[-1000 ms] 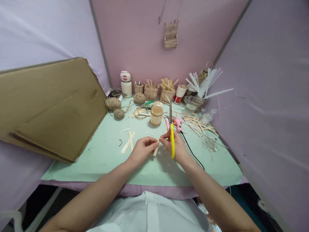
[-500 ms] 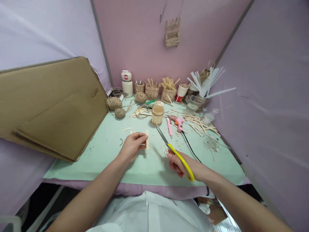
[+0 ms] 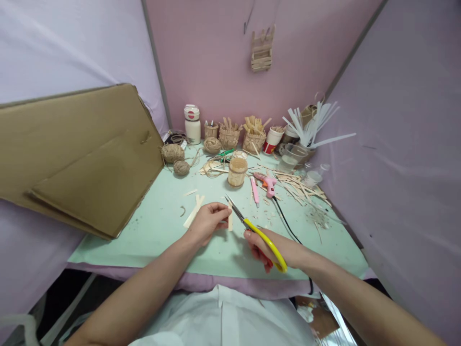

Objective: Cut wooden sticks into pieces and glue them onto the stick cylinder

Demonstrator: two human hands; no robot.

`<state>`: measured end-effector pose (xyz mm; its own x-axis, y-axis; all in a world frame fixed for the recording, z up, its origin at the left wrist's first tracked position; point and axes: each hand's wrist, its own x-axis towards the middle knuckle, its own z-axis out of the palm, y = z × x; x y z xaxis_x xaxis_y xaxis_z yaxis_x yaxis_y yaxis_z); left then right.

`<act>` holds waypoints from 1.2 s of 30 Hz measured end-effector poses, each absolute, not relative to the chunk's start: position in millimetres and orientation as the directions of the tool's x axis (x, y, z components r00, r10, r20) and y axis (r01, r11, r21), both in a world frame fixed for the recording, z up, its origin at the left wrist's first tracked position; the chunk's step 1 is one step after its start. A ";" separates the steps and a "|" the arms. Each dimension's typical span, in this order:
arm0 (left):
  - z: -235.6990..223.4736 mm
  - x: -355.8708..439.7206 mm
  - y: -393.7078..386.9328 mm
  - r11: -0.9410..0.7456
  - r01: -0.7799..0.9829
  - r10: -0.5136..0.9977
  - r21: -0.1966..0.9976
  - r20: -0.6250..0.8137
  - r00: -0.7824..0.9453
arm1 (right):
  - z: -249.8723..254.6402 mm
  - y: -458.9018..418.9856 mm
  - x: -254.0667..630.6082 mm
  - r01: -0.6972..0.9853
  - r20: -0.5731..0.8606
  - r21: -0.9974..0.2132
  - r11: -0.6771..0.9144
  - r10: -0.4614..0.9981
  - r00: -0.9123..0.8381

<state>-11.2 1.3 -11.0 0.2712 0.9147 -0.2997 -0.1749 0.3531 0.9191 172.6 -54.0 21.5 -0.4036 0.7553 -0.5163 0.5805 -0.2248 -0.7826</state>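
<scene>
Between the thumb and fingers of my left hand (image 3: 209,222) is a thin, pale wooden strip (image 3: 230,222), held upright over the table. My right hand (image 3: 268,245) grips a pair of scissors (image 3: 264,235) with yellow and red handles. Their blades are slightly parted at the top of the strip; I cannot tell whether they touch it. Beside my left hand lie a few flat wooden strips (image 3: 194,211), partly hidden by it. A small round wooden cup (image 3: 237,172) stands just beyond the blade tips.
Right of the cup lie a pink utility knife (image 3: 255,192) and a pink glue gun (image 3: 268,184) with a black cord. Loose sticks (image 3: 297,185) spread farther right. Twine balls (image 3: 173,153) and stick-filled baskets (image 3: 254,140) line the back. Large cardboard (image 3: 90,158) leans at left.
My left hand has moved right with the wooden strip, uncovering strips on the table. The scissors have swung left, bringing their blades to the strip's top.
</scene>
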 end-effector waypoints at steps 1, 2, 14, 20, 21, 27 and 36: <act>-10.9 -11.0 1.2 0.354 -0.177 0.914 0.918 -0.300 0.274 | 21.0 -53.7 172.4 0.582 -0.515 -0.782 -0.221 0.755 -0.405; -10.8 -10.9 1.1 0.355 -0.179 0.914 0.918 -0.300 0.274 | 20.3 -53.5 172.4 0.584 -0.514 -0.782 -0.218 0.756 -0.406; -12.8 -11.9 1.3 0.346 -0.183 0.916 0.920 -0.289 0.279 | 23.1 -52.3 171.0 0.625 -0.516 -0.759 -0.183 0.754 -0.406; -12.4 -11.7 0.6 0.349 -0.178 0.916 0.920 -0.296 0.271 | 25.5 -51.7 169.5 0.619 -0.514 -0.764 -0.184 0.754 -0.410; -12.2 -11.6 0.4 0.351 -0.182 0.916 0.918 -0.296 0.272 | 25.6 -51.7 169.3 0.619 -0.515 -0.764 -0.185 0.752 -0.411; -13.1 -10.2 0.1 0.364 -0.189 0.913 0.912 -0.310 0.264 | 27.5 -51.8 168.1 0.634 -0.529 -0.751 -0.184 0.743 -0.411; -15.9 -9.4 1.3 0.384 -0.191 0.904 0.903 -0.326 0.277 | 24.1 -52.1 169.2 0.666 -0.543 -0.724 -0.179 0.743 -0.391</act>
<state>-9.4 1.3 -15.9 0.2768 0.9038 -0.3263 -0.1905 0.3844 0.9033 169.2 -52.1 24.1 -0.3913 0.7429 -0.5431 0.6659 -0.1788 -0.7243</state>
